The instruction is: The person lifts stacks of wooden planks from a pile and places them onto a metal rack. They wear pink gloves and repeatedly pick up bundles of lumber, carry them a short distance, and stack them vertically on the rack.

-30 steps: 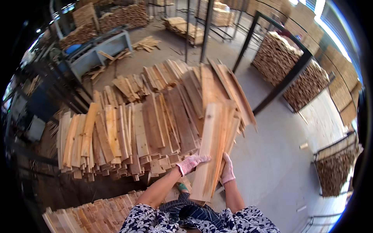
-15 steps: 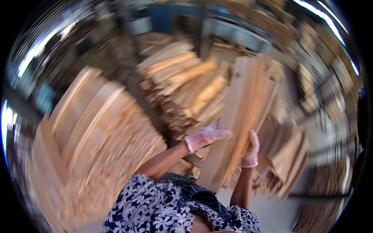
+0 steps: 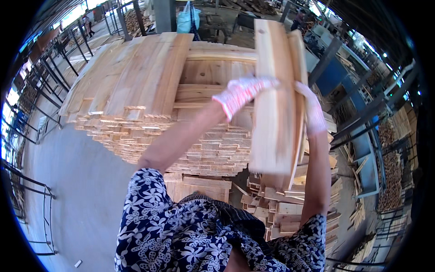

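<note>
Two or more pale wooden planks point(image 3: 273, 122) are held lengthwise in front of me, raised and a little blurred. My left hand point(image 3: 242, 94), in a pink-and-white knit glove, grips them from the left, its fingers lying over the near plank's face. On the other side my right hand point(image 3: 312, 109), gloved alike, clasps the edge of the rear, slightly splayed plank point(image 3: 298, 68); its fingertips are partly hidden. Behind and left of the held planks is a broad stack of boards point(image 3: 154, 72), its top layer laid side by side, with a gap showing crosswise boards point(image 3: 204, 72).
A lower heap of short boards point(image 3: 283, 208) lies below the planks at my right. Metal posts point(image 3: 164, 16) and a light blue bag point(image 3: 185, 20) stand beyond the stack. Black metal racks point(image 3: 45, 213) line the left, a blue metal frame point(image 3: 369, 154) the right. Grey floor point(image 3: 86, 181) shows at left.
My view has swung round from the other wood piles to the broad stack. The planks have come along between both hands and are now beside that stack.
</note>
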`<state>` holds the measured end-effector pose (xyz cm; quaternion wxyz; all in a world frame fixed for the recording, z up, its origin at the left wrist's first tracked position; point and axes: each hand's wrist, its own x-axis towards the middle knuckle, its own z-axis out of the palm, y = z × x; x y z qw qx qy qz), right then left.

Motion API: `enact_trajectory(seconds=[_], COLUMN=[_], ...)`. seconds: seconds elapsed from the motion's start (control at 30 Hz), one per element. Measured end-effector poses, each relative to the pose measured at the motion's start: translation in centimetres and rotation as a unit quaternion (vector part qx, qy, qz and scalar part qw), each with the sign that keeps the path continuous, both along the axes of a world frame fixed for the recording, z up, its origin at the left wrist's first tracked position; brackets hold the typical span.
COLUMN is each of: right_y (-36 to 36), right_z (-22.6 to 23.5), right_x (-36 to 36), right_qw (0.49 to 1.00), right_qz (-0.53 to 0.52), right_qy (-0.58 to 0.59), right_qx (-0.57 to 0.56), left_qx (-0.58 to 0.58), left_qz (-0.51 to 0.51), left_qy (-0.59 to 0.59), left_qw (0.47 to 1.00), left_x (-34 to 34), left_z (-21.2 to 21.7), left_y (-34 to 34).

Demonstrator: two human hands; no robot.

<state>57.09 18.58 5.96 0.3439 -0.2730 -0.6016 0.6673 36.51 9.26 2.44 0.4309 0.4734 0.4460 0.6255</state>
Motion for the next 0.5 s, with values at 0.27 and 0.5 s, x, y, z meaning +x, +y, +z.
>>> enact_trajectory(seconds=[0.27,0.5], right_y=[8.7,11.1], right_z=[-0.3,-1.1], right_x=[-14.5,-15.6], right_qw=[0.894,0.814], right_qz=[-0.020,-0.013], right_qy=[-0.375,-0.516], right_qx=[0.246,0.267], left_qx=[-0.148,-0.186], left_qz=[0.231,0.229], left_qy=[0.159,0.124], left_qw=[0.949,0.947], left_x=[-17.1,-26.0], left_z=[3.2,3.8], left_y=[-4.5,-14.7])
